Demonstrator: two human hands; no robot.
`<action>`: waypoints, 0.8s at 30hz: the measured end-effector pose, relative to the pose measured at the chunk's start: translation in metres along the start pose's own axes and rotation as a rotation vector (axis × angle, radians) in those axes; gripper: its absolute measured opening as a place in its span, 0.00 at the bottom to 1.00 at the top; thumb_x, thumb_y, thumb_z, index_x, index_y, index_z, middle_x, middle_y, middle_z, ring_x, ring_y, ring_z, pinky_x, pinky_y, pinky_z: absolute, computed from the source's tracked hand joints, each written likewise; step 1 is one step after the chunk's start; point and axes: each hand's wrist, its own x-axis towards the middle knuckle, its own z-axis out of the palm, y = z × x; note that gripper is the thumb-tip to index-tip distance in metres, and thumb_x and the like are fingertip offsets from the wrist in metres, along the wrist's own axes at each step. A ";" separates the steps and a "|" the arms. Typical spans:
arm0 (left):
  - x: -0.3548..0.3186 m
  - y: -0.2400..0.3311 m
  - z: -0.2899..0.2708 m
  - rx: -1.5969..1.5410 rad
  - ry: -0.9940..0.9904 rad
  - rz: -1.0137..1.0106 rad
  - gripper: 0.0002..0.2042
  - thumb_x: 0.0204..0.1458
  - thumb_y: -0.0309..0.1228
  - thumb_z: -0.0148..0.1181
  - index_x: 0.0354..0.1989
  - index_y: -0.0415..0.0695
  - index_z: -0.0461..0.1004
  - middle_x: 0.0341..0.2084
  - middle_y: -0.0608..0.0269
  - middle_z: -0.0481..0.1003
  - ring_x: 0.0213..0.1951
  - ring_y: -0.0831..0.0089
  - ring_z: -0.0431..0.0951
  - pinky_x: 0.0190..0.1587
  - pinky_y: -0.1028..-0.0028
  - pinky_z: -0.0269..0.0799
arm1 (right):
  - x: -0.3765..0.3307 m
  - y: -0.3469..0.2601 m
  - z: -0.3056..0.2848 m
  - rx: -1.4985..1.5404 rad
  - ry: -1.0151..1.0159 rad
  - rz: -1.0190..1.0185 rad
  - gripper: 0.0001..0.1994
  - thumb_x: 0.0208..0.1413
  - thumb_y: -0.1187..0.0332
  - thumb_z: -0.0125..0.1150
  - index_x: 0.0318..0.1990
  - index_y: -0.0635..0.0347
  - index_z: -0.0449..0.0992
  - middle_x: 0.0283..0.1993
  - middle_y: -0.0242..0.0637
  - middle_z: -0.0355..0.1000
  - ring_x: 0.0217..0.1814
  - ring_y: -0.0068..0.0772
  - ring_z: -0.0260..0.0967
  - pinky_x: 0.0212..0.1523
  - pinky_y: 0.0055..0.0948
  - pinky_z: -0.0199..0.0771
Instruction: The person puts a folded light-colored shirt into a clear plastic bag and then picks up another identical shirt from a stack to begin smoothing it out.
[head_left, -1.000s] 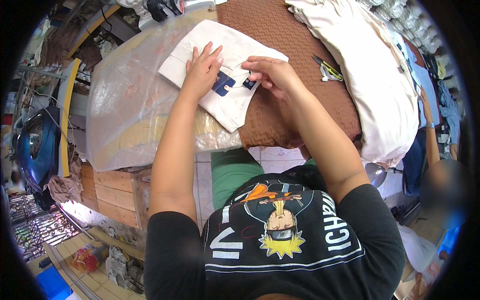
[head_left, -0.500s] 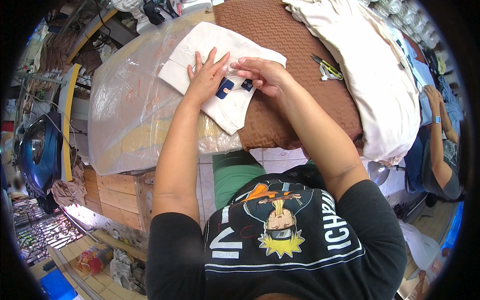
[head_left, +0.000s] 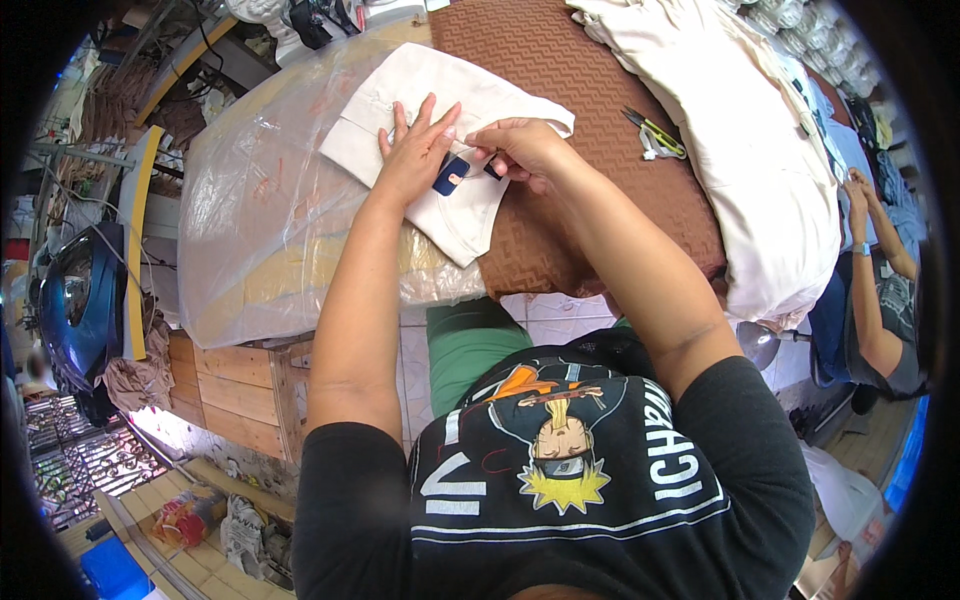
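Cream garment (head_left: 475, 95) lies folded under two hands on a brown-covered desk (head_left: 600, 230).
The left hand (head_left: 413, 165) rests palm down on the garment, fingers spread wide; the right hand (head_left: 525, 150), just beside it, keeps thumb and fingertips narrow, and I cannot tell whether they grip anything. A navy tag (head_left: 452, 177) lies on the garment near the left thumb, and a small dark tag (head_left: 493, 170) shows partly hidden by the right fingers. Clear plastic (head_left: 280, 190) covers the left side; to the right, snips (head_left: 655, 135) lie near a long heap of cream cloth (head_left: 745, 150).
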 end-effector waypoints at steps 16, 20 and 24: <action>-0.017 0.039 -0.028 -0.081 0.325 0.186 0.16 0.46 0.35 0.60 0.45 0.51 0.74 0.50 0.61 0.69 0.56 0.58 0.61 0.56 0.62 0.56 | -0.025 0.004 -0.006 -0.279 0.056 -0.198 0.08 0.48 0.69 0.58 0.32 0.65 0.76 0.25 0.38 0.74 0.13 0.22 0.66 0.15 0.21 0.65; -0.034 0.065 -0.025 0.106 0.287 0.151 0.18 0.41 0.31 0.62 0.44 0.50 0.72 0.43 0.61 0.70 0.48 0.60 0.67 0.50 0.63 0.62 | -0.026 0.013 -0.013 -0.403 0.081 -0.245 0.09 0.48 0.69 0.58 0.33 0.66 0.76 0.25 0.37 0.74 0.15 0.22 0.68 0.17 0.22 0.68; -0.033 0.072 -0.014 0.203 0.273 0.053 0.20 0.40 0.29 0.61 0.45 0.50 0.69 0.42 0.61 0.69 0.47 0.60 0.68 0.48 0.61 0.63 | -0.024 0.019 -0.015 -0.477 0.109 -0.223 0.09 0.51 0.67 0.58 0.35 0.64 0.75 0.26 0.34 0.73 0.12 0.18 0.62 0.13 0.19 0.62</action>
